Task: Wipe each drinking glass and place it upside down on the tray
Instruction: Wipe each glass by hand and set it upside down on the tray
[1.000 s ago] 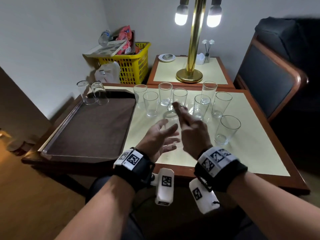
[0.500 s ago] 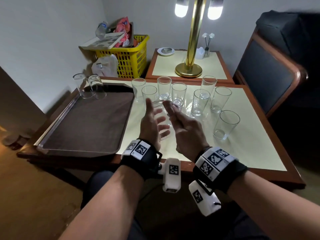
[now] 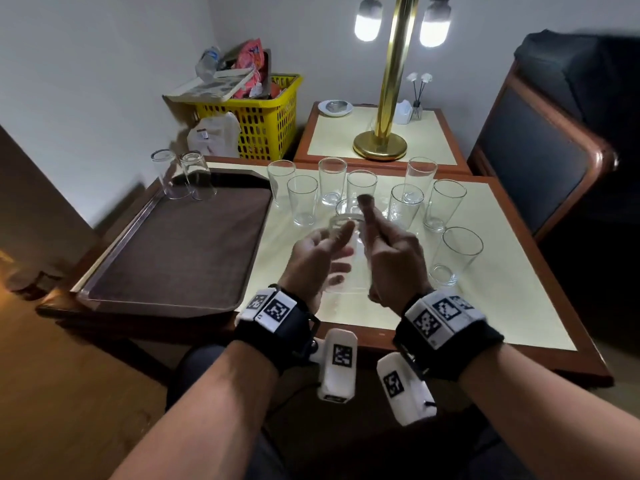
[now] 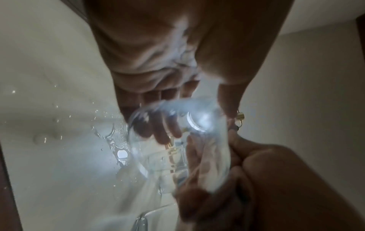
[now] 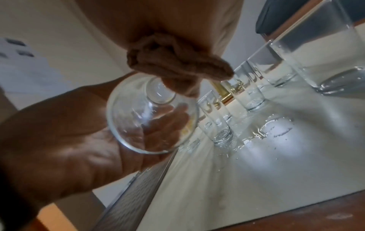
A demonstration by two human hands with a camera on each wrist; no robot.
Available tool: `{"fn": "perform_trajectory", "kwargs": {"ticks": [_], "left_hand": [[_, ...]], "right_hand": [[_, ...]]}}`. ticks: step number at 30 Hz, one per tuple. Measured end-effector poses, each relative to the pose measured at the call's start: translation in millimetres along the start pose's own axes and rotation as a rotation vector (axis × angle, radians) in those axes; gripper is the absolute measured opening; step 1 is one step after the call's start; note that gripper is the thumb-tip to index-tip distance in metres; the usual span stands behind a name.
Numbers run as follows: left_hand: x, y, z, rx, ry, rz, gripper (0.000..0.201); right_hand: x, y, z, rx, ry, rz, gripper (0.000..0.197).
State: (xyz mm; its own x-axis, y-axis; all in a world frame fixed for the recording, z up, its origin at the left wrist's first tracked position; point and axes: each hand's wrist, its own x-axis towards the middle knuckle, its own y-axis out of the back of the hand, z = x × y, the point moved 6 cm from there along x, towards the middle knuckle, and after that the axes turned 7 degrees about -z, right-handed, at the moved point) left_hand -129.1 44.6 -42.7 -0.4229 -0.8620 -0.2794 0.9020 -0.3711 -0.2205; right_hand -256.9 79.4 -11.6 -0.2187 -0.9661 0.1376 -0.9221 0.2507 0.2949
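Glass in hand lies tilted above the near part of the worktop, between the two hands; its long axis runs away from the person, the open mouth toward the wrists and the thick base at the far end, as the right wrist view shows with the rim nearest the lens. Its clear wall is smeared by motion in the head and left wrist views, so its outline is hard to trace there. The left hand cups the glass from the left, fingers loosely curled round the wall and seen through it. The right hand has a closed grip on a brown cloth bunched against the glass at its far end; how much of the cloth lies on the wall cannot be told. Two glasses stand upside down in the far corner of the brown tray. Nine more glasses stand upright on the worktop beyond the hands, one partly hidden behind the fingers. Water drops lie on the worktop.
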Motion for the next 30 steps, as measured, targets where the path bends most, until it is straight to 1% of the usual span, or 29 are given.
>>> {"fn": "perform_trajectory", "kwargs": {"ticks": [1,2,3,4,5,6,7,8,9,10,11,12,13,14,15,16,17,18,19,21,22,23,24,25,26,27,28,30], "left_hand": [[2,7,-1,-0.023,-0.022,0.102,0.075],[3,12,-2,-0.077,-0.01,0.166,0.082],[7,15,-8,-0.131,0.039,0.156,0.087],[9,15,-15,-0.157,0.106,0.089,0.087],[9,14,-18,-0.143,0.153,0.012,0.081],[5,12,-17,-0.107,0.16,-0.061,0.073],[3,10,-15,-0.07,0.141,-0.111,0.07],[2,11,-14,-0.043,0.106,-0.115,0.075],[4,13,-13,-0.033,0.071,-0.071,0.083],[5,14,-12,-0.049,0.051,-0.013,0.09],[6,16,-11,-0.097,0.052,0.048,0.095],[9,16,-11,-0.158,0.064,0.072,0.099],[12,17,-14,-0.198,0.095,0.052,0.097],[10,15,-15,-0.189,0.127,0.007,0.085],[6,11,-14,-0.135,0.151,-0.056,0.066],[3,5,-14,-0.08,0.16,-0.128,0.051],[1,2,-15,-0.04,0.157,-0.164,0.044],[-1,1,-13,-0.013,0.125,-0.149,0.046],[0,4,-13,-0.03,0.097,-0.096,0.054],[2,11,-13,-0.142,0.084,0.037,0.073],[4,13,-15,-0.188,0.098,0.051,0.079],[5,12,-18,-0.202,0.129,0.009,0.079],[2,9,-19,-0.179,0.163,-0.057,0.072],[-2,5,-17,-0.133,0.172,-0.13,0.061],[-4,2,-16,-0.073,0.167,-0.175,0.052],[-4,2,-15,-0.026,0.143,-0.172,0.047],[-4,4,-14,0.002,0.106,-0.123,0.05],[-2,10,-14,-0.07,0.103,0.023,0.065]], "right_hand": [[-5,-7,-1,-0.001,0.018,-0.04,0.039],[-12,-14,-5,-0.001,0.026,-0.08,0.04],[-19,-18,-9,-0.001,0.031,-0.106,0.04],[-21,-20,-9,-0.002,0.028,-0.119,0.04],[-19,-17,-5,-0.018,0.013,-0.112,0.041],[-13,-13,-1,-0.052,0.006,-0.084,0.042],[-7,-8,2,-0.072,0.006,-0.058,0.043],[-3,-6,5,-0.079,0.014,-0.035,0.043],[-2,-7,6,-0.081,0.029,-0.031,0.044],[-6,-12,4,-0.064,0.053,-0.057,0.044],[-11,-16,1,-0.025,0.06,-0.08,0.042],[-18,-20,-4,0.002,0.072,-0.114,0.04],[-22,-23,-7,-0.02,0.081,-0.135,0.041],[-22,-23,-8,-0.074,0.091,-0.137,0.044],[-17,-19,-5,-0.114,0.092,-0.114,0.048],[-8,-12,1,-0.087,0.061,-0.056,0.047],[-3,-7,3,-0.032,0.019,-0.01,0.043],[-1,-5,8,-0.01,-0.001,0.012,0.038],[-3,-7,6,-0.001,0.008,-0.01,0.036],[-15,-18,0,0.025,0.023,-0.076,0.036],[-20,-22,-4,0.013,0.038,-0.101,0.038],[-21,-23,-3,-0.008,0.04,-0.099,0.04],[-18,-20,0,-0.003,0.025,-0.062,0.04],[-13,-15,5,0.037,-0.007,-0.009,0.039],[-8,-10,13,0.058,-0.032,0.03,0.038],[-6,-8,15,0.051,-0.037,0.051,0.037],[-8,-9,15,0.042,-0.027,0.039,0.038],[-16,-22,10,0.059,0.012,-0.046,0.041]]}}
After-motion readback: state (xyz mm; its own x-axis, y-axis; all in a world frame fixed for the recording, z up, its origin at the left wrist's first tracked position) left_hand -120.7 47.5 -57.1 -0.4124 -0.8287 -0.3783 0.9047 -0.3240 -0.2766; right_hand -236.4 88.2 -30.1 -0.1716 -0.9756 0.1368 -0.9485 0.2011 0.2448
